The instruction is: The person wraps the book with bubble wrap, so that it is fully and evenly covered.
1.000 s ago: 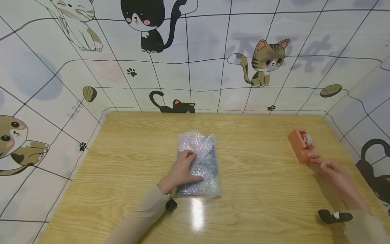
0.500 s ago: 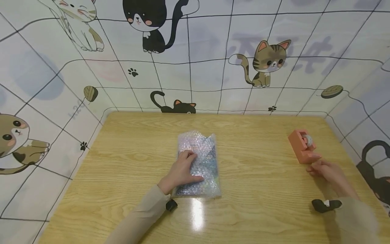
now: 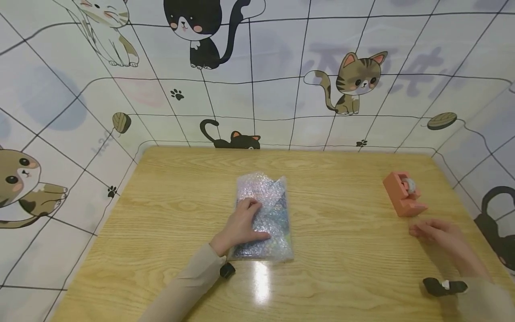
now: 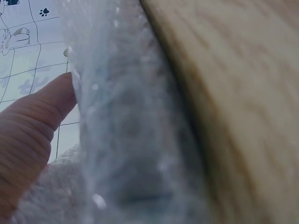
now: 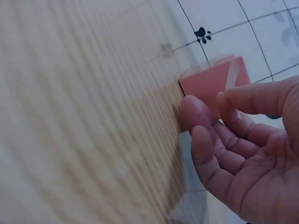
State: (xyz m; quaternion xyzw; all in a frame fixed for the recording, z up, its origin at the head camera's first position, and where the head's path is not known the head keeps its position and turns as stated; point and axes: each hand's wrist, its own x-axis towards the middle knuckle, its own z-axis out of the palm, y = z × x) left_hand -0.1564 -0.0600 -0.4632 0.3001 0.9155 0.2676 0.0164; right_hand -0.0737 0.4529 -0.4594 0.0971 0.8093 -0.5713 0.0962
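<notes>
A flat package in bubble wrap lies on the table, with bluish contents showing through. My left hand rests on its left part, thumb and fingers spread. In the left wrist view the thumb lies against the bubble wrap. At the right stands a coral tape dispenser with a roll of clear tape. Just in front of it, apart from it, is my right hand. Its thumb and forefinger pinch a thin strip of clear tape, seen against the dispenser in the right wrist view.
The wooden table spans the front, with a stretch of bare wood between package and dispenser. A cat-patterned cloth rises behind the table and along both sides.
My right hand has drawn back from the front of the tape dispenser toward the table's front. My left hand and the package have stayed in place.
</notes>
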